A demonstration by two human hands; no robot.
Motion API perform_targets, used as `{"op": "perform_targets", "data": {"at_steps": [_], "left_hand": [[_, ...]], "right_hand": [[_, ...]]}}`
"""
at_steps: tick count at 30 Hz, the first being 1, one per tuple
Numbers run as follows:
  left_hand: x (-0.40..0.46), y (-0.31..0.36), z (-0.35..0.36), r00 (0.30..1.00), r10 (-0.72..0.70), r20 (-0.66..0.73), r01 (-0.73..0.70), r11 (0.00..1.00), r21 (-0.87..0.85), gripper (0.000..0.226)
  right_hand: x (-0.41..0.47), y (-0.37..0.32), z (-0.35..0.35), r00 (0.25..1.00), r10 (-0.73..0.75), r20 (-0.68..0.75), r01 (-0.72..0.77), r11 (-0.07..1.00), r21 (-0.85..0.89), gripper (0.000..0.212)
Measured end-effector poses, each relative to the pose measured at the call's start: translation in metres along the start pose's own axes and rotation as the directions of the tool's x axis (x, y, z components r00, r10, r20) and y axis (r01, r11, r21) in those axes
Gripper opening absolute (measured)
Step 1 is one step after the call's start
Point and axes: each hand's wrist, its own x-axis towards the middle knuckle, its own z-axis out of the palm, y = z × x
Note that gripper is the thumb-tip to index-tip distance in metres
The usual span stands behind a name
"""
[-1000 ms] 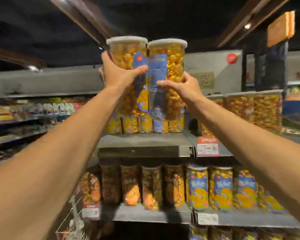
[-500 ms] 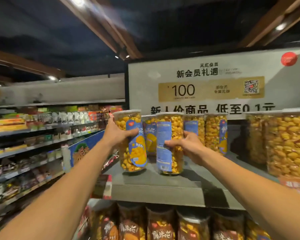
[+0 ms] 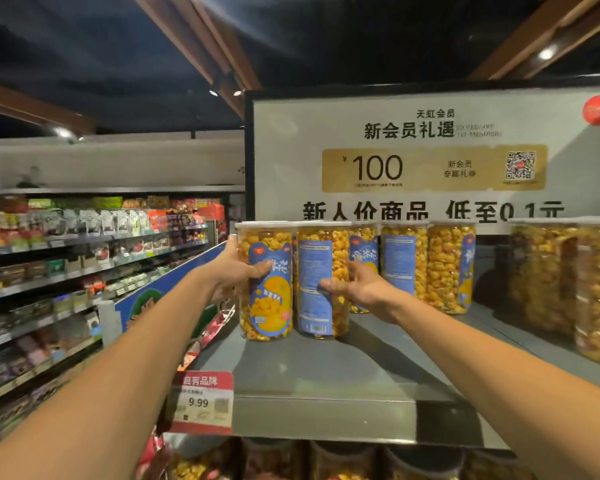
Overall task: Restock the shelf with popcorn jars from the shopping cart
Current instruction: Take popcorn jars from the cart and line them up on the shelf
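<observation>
Two clear popcorn jars with blue labels stand side by side on the grey top shelf (image 3: 326, 382). My left hand (image 3: 234, 268) grips the left jar (image 3: 269, 306) round its left side, thumb across the label. My right hand (image 3: 357, 289) holds the right jar (image 3: 321, 258) from its right side, fingers curled on the label. Behind them a row of like jars (image 3: 430, 265) stands against the sign. The shopping cart is out of view.
A white promotion sign (image 3: 430, 161) rises behind the shelf. Larger popcorn jars (image 3: 568, 289) fill the shelf's right end. A red price tag (image 3: 201, 401) hangs on the front edge. More jars sit on the shelf below (image 3: 343, 459). An aisle of snack shelves (image 3: 66, 254) runs at left.
Both jars have come down from above the shelf onto its surface and been pushed back toward the rear row. The camera has moved closer to the shelf.
</observation>
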Motion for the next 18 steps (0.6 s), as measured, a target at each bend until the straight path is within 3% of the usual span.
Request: {"op": "perform_targets", "data": {"at_steps": [2,5,9,11,14,16,18], "left_hand": [[0.005,-0.002,0.005,1.0,-0.029,-0.011,0.03,1.0,0.009,0.079],[0.011,-0.006,0.013,0.997,-0.056,-0.06,0.053,0.998,-0.042,0.095],[0.036,-0.017,0.01,0.99,-0.068,-0.123,0.074,0.996,0.049,0.117],[0.023,-0.015,0.017,0.986,-0.12,-0.119,0.131,0.987,0.088,0.109],[0.014,-0.025,0.018,0.974,-0.154,-0.165,0.195,0.942,0.272,0.075],[0.005,-0.033,0.019,0.969,-0.118,-0.219,0.193,0.912,0.362,0.072],[-0.016,-0.031,0.023,0.935,0.018,-0.354,0.19,0.819,0.542,0.072]], "right_hand": [[-0.007,-0.008,0.001,0.998,0.063,0.019,-0.062,0.997,-0.054,0.105],[-0.011,-0.017,0.012,0.983,0.186,-0.014,-0.184,0.959,-0.215,0.098],[-0.006,-0.018,0.02,0.961,0.267,-0.071,-0.267,0.832,-0.486,0.052],[-0.007,-0.011,0.021,0.954,0.297,-0.03,-0.252,0.747,-0.615,0.062],[-0.009,-0.002,0.029,0.949,0.316,-0.009,-0.259,0.761,-0.595,0.063],[-0.014,0.0,0.027,0.937,0.348,-0.024,-0.288,0.733,-0.616,0.089],[-0.027,-0.002,0.021,0.938,0.346,-0.006,-0.274,0.731,-0.626,0.087]]}}
